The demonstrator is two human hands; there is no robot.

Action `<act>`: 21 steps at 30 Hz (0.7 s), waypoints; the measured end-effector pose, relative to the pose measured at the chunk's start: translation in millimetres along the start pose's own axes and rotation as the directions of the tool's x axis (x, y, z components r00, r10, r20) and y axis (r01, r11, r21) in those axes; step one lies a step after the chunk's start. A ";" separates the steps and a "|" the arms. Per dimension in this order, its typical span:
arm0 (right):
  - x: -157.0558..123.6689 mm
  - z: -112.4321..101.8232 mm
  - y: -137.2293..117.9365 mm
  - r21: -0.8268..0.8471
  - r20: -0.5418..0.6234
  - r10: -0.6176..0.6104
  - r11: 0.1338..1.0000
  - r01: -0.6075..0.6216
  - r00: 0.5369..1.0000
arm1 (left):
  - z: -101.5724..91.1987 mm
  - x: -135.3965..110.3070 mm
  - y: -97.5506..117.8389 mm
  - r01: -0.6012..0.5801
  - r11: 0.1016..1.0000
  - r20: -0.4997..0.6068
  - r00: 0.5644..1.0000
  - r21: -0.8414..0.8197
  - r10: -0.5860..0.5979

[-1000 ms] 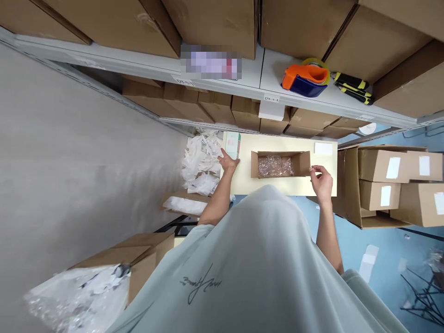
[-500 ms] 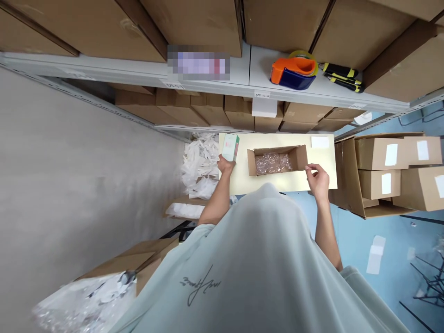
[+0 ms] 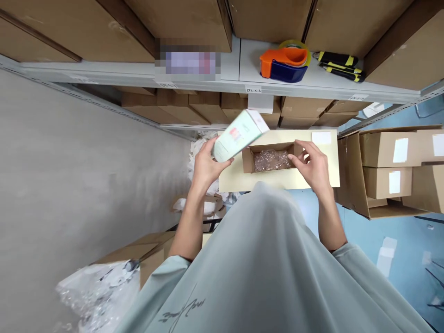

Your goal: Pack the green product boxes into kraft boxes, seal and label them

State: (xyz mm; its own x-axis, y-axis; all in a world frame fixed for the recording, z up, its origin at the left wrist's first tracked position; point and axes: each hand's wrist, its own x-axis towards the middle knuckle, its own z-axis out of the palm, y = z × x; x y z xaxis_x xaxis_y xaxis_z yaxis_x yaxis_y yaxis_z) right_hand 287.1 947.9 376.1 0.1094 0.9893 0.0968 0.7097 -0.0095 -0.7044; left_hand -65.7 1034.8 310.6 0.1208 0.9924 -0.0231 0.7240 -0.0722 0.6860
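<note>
My left hand [image 3: 205, 164] grips the lower end of a pale green and white product box [image 3: 239, 134], held tilted in the air just left of an open cardboard box [image 3: 247, 161]. Clear bubble wrap [image 3: 269, 159] lines that cardboard box, which sits on a cream table [image 3: 239, 178]. The fingers of my right hand [image 3: 312, 165] are spread and touch the box's right end flap.
A white label [image 3: 321, 137] lies on the table's far right corner. An orange and blue tape dispenser [image 3: 285, 62] and yellow-black cutters [image 3: 340, 65] rest on the grey shelf above. Labelled cartons [image 3: 388, 162] stack at right, white plastic bags [image 3: 203, 143] at left.
My left hand lifted the green product box off the table and swung it up toward the open carton. My right hand moved from beside the carton onto its right end.
</note>
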 end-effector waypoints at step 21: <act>50.5 54.7 73.5 -0.618 0.617 0.289 0.754 0.223 0.732 | 123.3 29.0 54.0 -0.234 0.921 0.612 0.791 0.312 -0.007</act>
State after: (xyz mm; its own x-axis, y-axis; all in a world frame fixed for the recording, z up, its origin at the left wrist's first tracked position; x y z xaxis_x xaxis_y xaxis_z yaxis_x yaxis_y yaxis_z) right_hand 306.7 1005.1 290.8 -0.1437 0.8113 -0.5667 0.9896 0.1230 -0.0749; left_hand 60.7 1047.4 257.3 0.5064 0.7242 -0.4681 0.8504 -0.3297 0.4099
